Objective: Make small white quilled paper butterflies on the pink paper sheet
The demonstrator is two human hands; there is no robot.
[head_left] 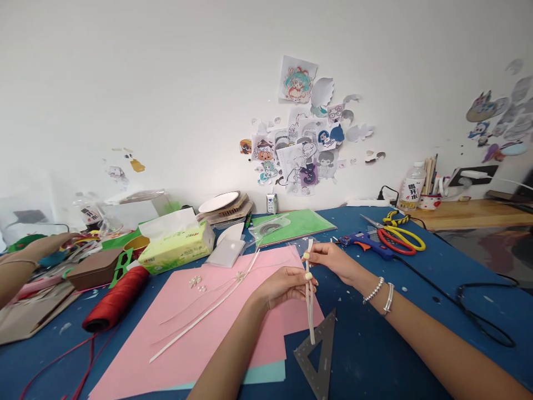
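Observation:
A narrow white cord point(311, 322), doubled into strands side by side, hangs upright between my two hands. My left hand point(287, 286) pinches it around its middle, thumb on top. Just above, my right hand point(328, 258) grips the same cord near its upper end. Under my hands lies pink paper point(233, 311), and the cord's lower end hangs over a grey set square point(322, 355). Left of my left hand, another white cord point(187, 326) with thin threads and a small flower-like piece point(239, 276) rests on the paper, near a second flower piece point(195, 281).
To the right are a blue glue gun point(362, 241), red-and-yellow-handled scissors point(395, 239) and a black cable point(441, 297). On the left stand a tissue pack point(179, 250) and a red thread spool point(116, 300). Another person's arm point(37, 250) reaches in at far left. Green sheets point(300, 225) lie behind.

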